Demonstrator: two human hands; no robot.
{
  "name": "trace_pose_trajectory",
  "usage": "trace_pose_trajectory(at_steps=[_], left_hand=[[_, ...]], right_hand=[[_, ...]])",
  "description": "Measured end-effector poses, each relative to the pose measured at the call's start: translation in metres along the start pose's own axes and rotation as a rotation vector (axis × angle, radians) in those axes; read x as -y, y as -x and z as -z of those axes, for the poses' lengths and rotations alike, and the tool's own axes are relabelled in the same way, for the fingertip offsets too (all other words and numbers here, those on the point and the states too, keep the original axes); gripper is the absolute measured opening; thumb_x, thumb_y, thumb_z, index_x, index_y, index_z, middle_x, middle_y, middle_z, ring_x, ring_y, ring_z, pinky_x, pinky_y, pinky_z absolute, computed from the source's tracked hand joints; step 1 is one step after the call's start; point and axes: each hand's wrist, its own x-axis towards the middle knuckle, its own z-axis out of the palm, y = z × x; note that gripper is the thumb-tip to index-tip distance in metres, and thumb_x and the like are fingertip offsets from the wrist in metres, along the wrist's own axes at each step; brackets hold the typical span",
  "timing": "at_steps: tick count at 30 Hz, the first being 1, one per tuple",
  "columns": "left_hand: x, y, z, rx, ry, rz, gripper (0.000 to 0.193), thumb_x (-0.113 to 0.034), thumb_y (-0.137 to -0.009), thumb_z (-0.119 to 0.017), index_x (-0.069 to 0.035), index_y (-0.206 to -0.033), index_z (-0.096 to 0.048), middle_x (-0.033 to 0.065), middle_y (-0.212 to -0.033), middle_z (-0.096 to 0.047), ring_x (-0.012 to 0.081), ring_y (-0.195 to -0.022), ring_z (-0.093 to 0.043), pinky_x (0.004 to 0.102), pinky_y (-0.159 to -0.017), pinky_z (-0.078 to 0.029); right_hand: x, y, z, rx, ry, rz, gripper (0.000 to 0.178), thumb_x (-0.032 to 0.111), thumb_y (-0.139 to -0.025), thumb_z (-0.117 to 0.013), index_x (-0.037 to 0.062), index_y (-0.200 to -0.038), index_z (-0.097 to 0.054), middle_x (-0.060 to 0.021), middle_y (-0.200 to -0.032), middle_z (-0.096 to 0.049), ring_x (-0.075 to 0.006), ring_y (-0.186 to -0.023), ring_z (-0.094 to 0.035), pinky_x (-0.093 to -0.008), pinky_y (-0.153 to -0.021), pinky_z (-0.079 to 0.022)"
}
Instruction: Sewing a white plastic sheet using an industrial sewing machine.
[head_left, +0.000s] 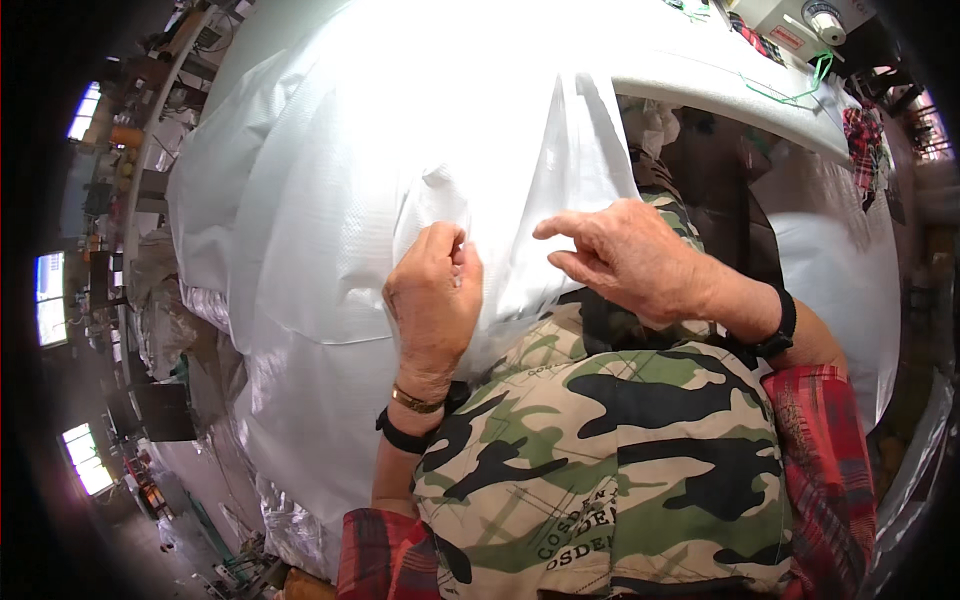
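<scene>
Pinched between thumb and curled fingers of the left hand [433,290] is a fold of white woven plastic sheet [330,200]; grip closed tight on the cloth. Right hand [625,260] lies just beside it, fingers loose and apart, index finger stretched leftward, its tip near the sheet's hanging edge; whether it touches the cloth cannot be told.

Sheet sits directly ahead of the chest, draped in big folds over a bulky pile and running up and left toward a pale table [730,85]. A narrow flap hangs down between the two hands. Surface shows a fine grid weave, slightly glossy, stiff enough to hold creases; upper part washed out by bright light.

Below the hands a camouflage apron [620,450], green, black and tan, covers the lap and hides the sheet's lower edge. Red plaid sleeves [825,450] on both forearms. Left wrist carries a gold bracelet [415,402] and a black band; right wrist a black band [778,330].

On the table: a green cord [800,90] looped near the rim and a white sewing machine [800,25] at the far right. More silvery sheet [290,520] heaped lower left. Workshop clutter and windows [50,295] along the left rim, blurred.
</scene>
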Motion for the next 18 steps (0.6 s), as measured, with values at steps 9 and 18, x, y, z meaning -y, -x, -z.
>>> trace_pose_trajectory(at_steps=[9, 18], left_hand=[[-0.014, 0.014, 0.036, 0.163, 0.872, 0.121, 0.004, -0.001, -0.092, -0.058, 0.0, -0.089, -0.055, 0.0022, -0.073, -0.056, 0.0089, -0.067, -0.053, 0.025, -0.062, -0.044], [-0.015, 0.018, 0.017, 0.462, 0.671, 0.006, 0.008, -0.005, -0.09, -0.061, 0.002, -0.09, -0.057, 0.0083, -0.073, -0.059, 0.0107, -0.064, -0.053, 0.0263, -0.058, -0.045]], right_hand=[[0.015, 0.005, 0.009, 0.139, 0.326, 0.078, 0.015, 0.013, -0.086, -0.063, 0.0019, -0.084, -0.053, -0.0151, -0.059, -0.058, -0.0358, -0.06, -0.063, -0.0445, -0.057, -0.048], [0.048, 0.008, 0.012, 0.274, 0.271, 0.206, 0.016, 0.015, -0.085, -0.06, 0.0016, -0.077, -0.058, -0.0139, -0.061, -0.06, -0.0335, -0.058, -0.064, -0.0419, -0.053, -0.048]])
